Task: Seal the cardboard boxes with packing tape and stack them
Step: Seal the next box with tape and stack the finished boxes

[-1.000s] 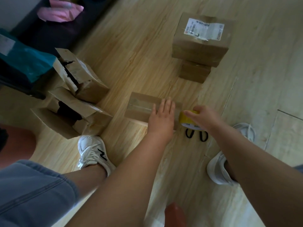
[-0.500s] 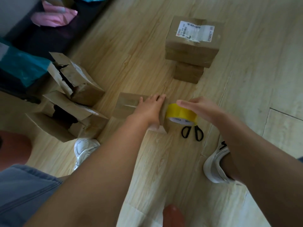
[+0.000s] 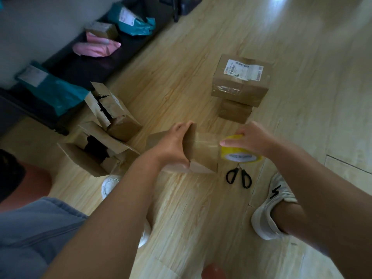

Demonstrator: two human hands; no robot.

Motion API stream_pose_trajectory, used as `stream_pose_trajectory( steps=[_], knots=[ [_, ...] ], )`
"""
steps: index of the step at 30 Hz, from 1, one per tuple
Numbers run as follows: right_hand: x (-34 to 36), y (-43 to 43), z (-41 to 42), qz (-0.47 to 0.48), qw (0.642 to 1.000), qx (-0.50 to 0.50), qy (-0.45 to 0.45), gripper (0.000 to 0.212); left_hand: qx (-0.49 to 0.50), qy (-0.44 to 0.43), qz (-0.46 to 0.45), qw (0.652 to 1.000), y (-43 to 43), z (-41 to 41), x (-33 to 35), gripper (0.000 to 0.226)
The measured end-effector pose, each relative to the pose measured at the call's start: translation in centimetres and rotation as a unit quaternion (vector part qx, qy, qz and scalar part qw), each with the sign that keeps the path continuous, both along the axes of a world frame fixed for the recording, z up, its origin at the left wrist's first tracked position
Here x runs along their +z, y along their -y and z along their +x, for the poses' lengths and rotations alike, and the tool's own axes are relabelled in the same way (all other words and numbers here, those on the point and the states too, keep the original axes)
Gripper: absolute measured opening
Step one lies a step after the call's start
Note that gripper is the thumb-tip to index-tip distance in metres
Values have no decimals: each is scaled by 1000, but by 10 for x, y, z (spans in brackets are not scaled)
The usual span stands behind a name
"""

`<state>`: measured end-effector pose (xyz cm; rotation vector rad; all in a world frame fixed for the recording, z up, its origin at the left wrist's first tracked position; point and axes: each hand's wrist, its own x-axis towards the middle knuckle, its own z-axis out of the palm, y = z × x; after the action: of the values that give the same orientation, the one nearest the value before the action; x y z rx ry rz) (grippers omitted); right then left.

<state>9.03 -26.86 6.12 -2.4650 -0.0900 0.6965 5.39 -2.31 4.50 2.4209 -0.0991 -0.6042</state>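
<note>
Step in hand: taping. The small box (image 3: 199, 154), plain brown and glossy where taped, is tilted just over the floor between the opened boxes (image 3: 112, 117) and the scissors (image 3: 238, 176), clasped at its end by the left grip (image 3: 173, 146). The tape roll (image 3: 239, 156) is held in the right grip (image 3: 255, 140), with a clear strip stretched to the box. Next, as judged: the strip is to be pressed down and cut, then the box added to the stack (image 3: 239, 85).

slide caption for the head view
Left hand grips a brown cardboard box; right hand holds a yellow packing tape roll

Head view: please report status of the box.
Left hand grip on box. Right hand grip on tape roll, strip stretched onto box. Scissors on floor beside box.
</note>
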Motion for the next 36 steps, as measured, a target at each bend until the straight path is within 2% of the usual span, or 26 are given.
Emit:
stream_pose_trajectory(
  steps=[6,8,14,18,20,26,29,33,36],
  knots=[
    [-4,13,-10,100,990,-86,-41,59,16,-38,-33,999,-5,-2,6,128],
    [-5,19,-9,104,989,-98,-45,60,20,-49,-42,998,-6,-2,6,129],
    [-6,27,-7,-45,997,-51,-39,60,20,-61,-63,996,2,-4,-1,129],
    [-9,31,-9,-43,997,-71,8,61,48,-68,-130,988,9,3,-4,128],
    [-9,31,-8,-60,995,-77,28,57,49,-66,-133,988,12,7,-5,131],
    [-7,22,0,-112,992,-59,19,67,47,-53,-36,997,1,0,-27,135],
    [-6,6,1,-118,992,-44,18,61,71,-78,-72,992,-13,-3,-30,135],
    [-9,-23,2,-123,992,-25,32,76,122,-126,-125,977,-37,-10,-32,141],
    [-6,-40,3,-171,983,15,66,68,115,-149,-131,973,-49,-12,-34,144]
  ],
)
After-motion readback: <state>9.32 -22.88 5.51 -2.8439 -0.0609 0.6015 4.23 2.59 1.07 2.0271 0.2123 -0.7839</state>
